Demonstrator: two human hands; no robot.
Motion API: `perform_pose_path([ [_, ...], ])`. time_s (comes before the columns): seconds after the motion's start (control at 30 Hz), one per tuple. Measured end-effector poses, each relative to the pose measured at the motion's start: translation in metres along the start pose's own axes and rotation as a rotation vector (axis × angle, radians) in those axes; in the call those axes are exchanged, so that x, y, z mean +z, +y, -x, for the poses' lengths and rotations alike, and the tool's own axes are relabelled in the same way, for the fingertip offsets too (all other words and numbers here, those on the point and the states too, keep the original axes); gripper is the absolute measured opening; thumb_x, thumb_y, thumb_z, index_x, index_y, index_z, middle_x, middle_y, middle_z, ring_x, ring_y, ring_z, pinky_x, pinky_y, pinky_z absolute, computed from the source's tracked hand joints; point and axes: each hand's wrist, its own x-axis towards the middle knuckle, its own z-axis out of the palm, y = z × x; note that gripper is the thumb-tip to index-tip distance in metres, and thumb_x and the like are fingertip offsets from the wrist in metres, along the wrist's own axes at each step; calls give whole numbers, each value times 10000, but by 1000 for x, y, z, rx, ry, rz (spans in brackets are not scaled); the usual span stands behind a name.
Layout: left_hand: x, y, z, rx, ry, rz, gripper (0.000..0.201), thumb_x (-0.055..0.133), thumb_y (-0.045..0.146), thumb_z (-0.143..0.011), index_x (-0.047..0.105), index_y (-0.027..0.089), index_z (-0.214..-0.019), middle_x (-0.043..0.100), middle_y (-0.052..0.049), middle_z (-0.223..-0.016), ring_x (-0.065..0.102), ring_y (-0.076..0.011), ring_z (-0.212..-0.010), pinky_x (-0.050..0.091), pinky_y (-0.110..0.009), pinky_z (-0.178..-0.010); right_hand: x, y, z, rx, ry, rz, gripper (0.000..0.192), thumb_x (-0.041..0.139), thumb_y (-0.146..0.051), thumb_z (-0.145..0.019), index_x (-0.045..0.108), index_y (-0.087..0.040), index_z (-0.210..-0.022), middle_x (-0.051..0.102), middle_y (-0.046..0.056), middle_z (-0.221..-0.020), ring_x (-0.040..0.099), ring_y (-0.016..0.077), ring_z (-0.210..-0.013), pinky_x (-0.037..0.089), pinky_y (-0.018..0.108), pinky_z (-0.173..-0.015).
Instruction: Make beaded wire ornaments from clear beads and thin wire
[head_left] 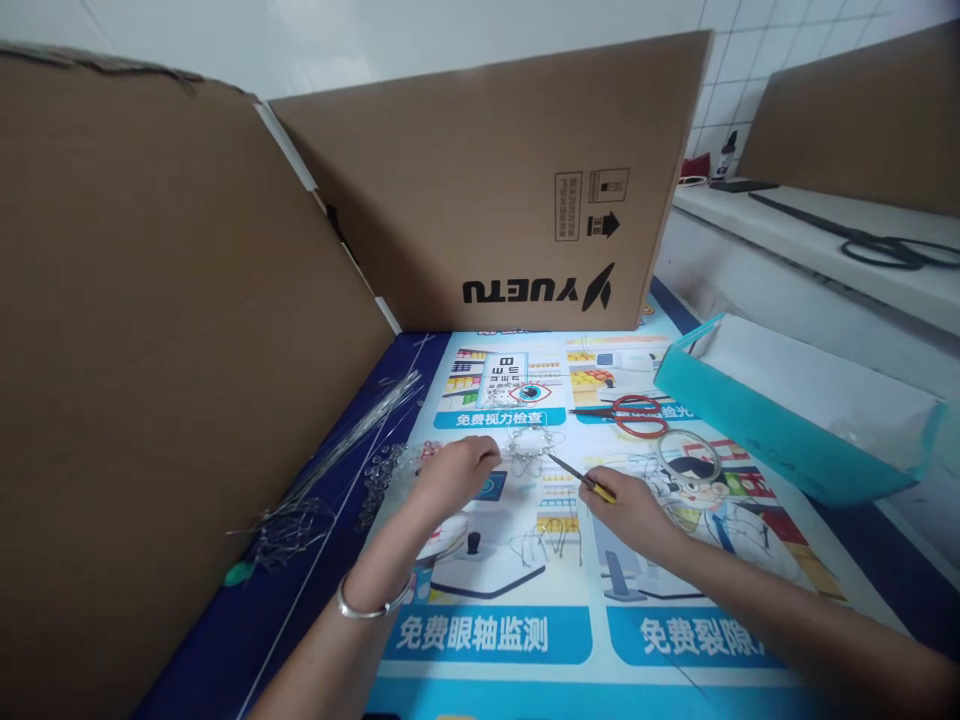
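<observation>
1. Right hand [619, 507]: grip closed around the yellow handle of a slim tool [574, 473], its dark shaft projecting past the fingers.
2. Tool: seen from behind the worker, the long axis runs obliquely, tip forward and leftward towards the beaded ring [551, 440]; whether they touch, I cannot tell.
3. Left hand [461, 470]: fingers curled together just beside the ring's left edge; whether this grip holds anything, I cannot tell.
4. Beaded ring: on the printed desk [555, 682], between and slightly beyond the hands; outline roughly round.
5. Red-handled scissors [616, 411]: right of the ring and farther off, blades pointing left.
</observation>
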Motion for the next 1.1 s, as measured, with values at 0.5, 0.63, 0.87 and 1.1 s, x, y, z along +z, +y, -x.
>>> perform_pose_path([
  [0.5,6,3,-52,27,164,8,170,433,247,-808,597,205,-823,628,-28,-859,557,-158,-778,404,-238,-675,20,0,-8,-301,-32,574,196,490,-241,-770,557,-211,-952,587,48,-904,522,192,-888,366,278,-724],
  [0.63,3,5,-41,212,15,-50,201,426,188,-803,624,215,-816,634,-25,-868,568,-158,-795,419,-234,-701,18,6,-7,-340,-23,457,192,487,-259,-783,563,-226,-956,582,36,-904,516,179,-888,373,275,-756],
  [0.87,10,-5,-40,306,-120,-252,283,429,51,-740,608,193,-908,602,-53,-925,558,-164,-856,423,-252,-717,12,10,-14,-197,115,64,143,463,-298,-809,552,-221,-892,584,4,-825,530,144,-758,392,248,-667],
  [1.1,19,2,-44,374,-117,-324,280,422,17,-704,598,181,-848,564,-68,-875,527,-183,-885,420,-281,-750,8,8,-17,-121,121,-102,160,471,-336,-797,568,-216,-840,581,-20,-753,522,125,-686,388,229,-616],
])
